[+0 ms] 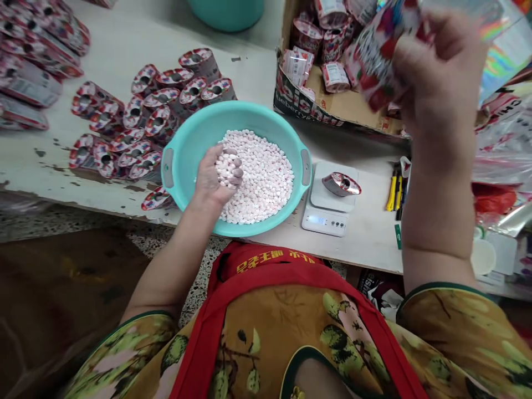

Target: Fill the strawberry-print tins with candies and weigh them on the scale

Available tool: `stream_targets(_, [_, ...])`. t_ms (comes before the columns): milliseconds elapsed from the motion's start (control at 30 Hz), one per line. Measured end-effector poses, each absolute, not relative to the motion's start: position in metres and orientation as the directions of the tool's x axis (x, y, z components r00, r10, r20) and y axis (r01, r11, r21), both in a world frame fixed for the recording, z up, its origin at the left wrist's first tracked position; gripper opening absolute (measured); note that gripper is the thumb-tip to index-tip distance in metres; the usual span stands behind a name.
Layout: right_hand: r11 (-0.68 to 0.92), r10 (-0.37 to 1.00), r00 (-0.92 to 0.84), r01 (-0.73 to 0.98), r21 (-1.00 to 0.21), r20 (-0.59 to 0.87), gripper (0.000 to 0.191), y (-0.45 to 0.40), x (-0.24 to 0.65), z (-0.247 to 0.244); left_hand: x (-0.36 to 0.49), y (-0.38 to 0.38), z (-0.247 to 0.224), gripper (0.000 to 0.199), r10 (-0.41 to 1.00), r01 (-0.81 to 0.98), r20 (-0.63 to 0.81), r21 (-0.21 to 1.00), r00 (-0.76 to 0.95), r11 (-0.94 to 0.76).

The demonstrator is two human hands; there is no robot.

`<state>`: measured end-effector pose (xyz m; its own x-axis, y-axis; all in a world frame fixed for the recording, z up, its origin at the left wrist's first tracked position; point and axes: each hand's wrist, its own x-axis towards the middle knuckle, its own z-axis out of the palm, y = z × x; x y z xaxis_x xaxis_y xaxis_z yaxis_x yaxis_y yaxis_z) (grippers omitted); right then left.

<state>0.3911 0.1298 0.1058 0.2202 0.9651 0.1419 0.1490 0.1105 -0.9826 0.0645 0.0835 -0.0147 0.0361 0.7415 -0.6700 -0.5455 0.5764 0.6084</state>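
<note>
Small white and pale pink candies [264, 177] fill the bottom of a turquoise basin [233, 113]. Over the left part of the basin, my left hand [216, 176] is palm up, its curled fingers cupped round a heap of the candies. High at the right, my right hand [436, 72] pinches a red and white printed packet [380, 61], somewhat blurred, above the edge of a cardboard box [336, 119]. A white scale [332, 194] stands right of the basin, and one packet [341, 184] rests on its plate.
Many upright packets [135, 111] crowd the table left of the basin, with stacked ones [29, 77] farther left. The box holds more packets. Yellow cutters [394, 191] lie right of the scale. Another turquoise container [226, 14] is at the top; plastic bags [502, 149] lie far right.
</note>
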Motion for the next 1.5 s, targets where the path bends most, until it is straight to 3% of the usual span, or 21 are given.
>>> stream_targets(67, [0.196,0.978,0.061,0.047,-0.979,0.199,0.041,0.096,0.356,0.090,0.065,0.084,-0.005,0.036,0.775,-0.551,-0.629,0.630,0.052,0.548])
stream_targets(133, [0.131,0.991,-0.018,0.039,-0.991,0.130,0.043,0.071,0.319,0.064,0.066,0.084,0.013,0.039,0.825,-0.544,-0.564,0.682,0.033,0.488])
stream_targets(233, [0.031,0.989,-0.148,0.141,-0.989,0.010,0.041,0.051,0.269,0.024,0.071,0.084,0.043,0.042,0.895,-0.519,-0.443,0.779,-0.058,0.352])
stream_targets(367, [0.125,0.968,-0.244,0.283,-0.951,0.055,0.038,0.050,0.231,-0.005,0.087,0.083,0.056,0.043,0.939,-0.511,-0.296,0.843,-0.177,0.169])
stream_targets(600, [0.137,0.971,-0.233,0.350,-0.927,0.056,0.042,0.060,0.222,-0.012,0.103,0.082,0.026,0.040,0.925,-0.499,-0.253,0.863,-0.284,0.083])
stream_targets(867, [0.045,0.978,-0.205,0.324,-0.945,-0.024,0.042,0.059,0.224,-0.010,0.108,0.089,0.025,0.041,0.933,-0.416,-0.265,0.897,-0.242,0.147])
stream_targets(1100, [0.012,0.983,-0.177,0.371,-0.929,-0.058,0.045,0.061,0.225,-0.011,0.111,0.096,0.019,0.050,0.928,-0.466,-0.321,0.861,-0.186,0.205])
stream_targets(1500, [0.054,0.990,-0.142,0.363,-0.930,0.002,0.036,0.063,0.227,-0.004,0.114,0.094,0.027,0.042,0.945,-0.416,-0.252,0.897,-0.206,0.149])
